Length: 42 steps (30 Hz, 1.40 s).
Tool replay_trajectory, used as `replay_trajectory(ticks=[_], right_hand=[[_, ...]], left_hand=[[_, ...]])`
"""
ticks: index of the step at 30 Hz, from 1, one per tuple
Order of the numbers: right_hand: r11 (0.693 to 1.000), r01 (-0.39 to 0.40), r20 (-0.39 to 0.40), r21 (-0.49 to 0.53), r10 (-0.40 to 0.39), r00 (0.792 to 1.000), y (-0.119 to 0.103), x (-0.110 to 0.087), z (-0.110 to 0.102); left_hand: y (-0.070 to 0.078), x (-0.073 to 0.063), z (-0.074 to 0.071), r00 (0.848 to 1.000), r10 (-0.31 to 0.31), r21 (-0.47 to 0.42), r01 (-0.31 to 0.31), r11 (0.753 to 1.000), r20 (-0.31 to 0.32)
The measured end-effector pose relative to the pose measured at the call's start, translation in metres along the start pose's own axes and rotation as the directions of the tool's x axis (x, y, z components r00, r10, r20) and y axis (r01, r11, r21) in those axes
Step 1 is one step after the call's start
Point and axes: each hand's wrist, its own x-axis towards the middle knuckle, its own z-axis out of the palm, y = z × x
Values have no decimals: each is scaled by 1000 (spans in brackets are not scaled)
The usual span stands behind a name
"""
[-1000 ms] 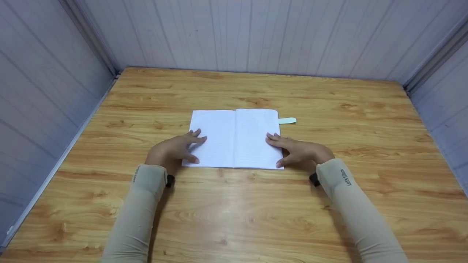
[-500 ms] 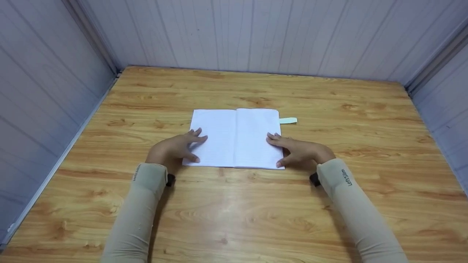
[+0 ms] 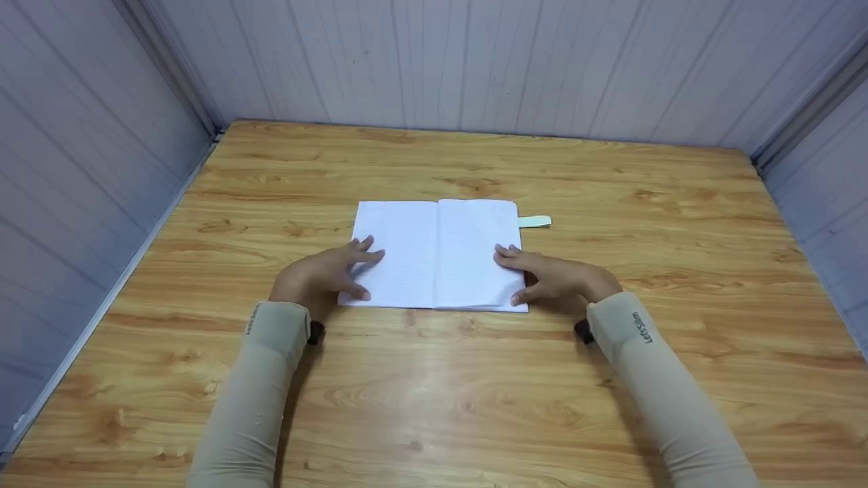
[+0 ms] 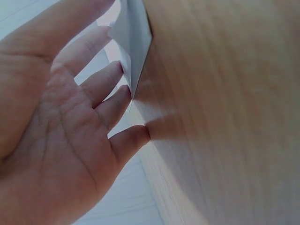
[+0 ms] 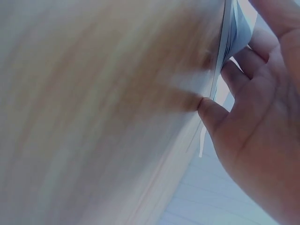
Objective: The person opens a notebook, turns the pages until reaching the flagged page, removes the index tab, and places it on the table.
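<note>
Right page's lower edge (image 3: 478, 306) newly lifted, both hands' fingers (image 3: 370, 257) (image 3: 513, 261) spread over notebook's (image 3: 400, 234) sides, tabletop (image 3: 420, 379) around

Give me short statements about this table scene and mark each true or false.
1. The open white paper notebook lies on the brown wood-grain table. True.
2. The bare left hand touches the notebook's left page. True.
3. The bare right hand hovers clear of the notebook. False: the right hand touches its right page.
4. The flat, pale-green strip juts past the notebook's left edge. False: it juts past the right edge.
</note>
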Motion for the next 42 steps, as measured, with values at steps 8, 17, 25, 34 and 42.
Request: replay_trajectory(ticks=[8,17,25,34,42], right_hand=[[1000,-15,-25,-11,15,1000,-1,1,1],[999,-45,-32,-19,45,998,-4,-1,0],[1000,3,-38,-7,-3,999,-2,1,2],[1000,9,-52,-26,-11,999,0,2,2],[999,-40,-39,-26,39,998,-1,1,1]], left_hand=[[1,2,-1,1000,-8,53,9,999,-17],[1,1,-1,1000,4,140,-3,990,-12],[6,0,0,1000,-19,112,21,993,-13],[24,4,5,991,109,347,-76,935,-78],[41,16,28,925,360,480,-263,837,-119]])
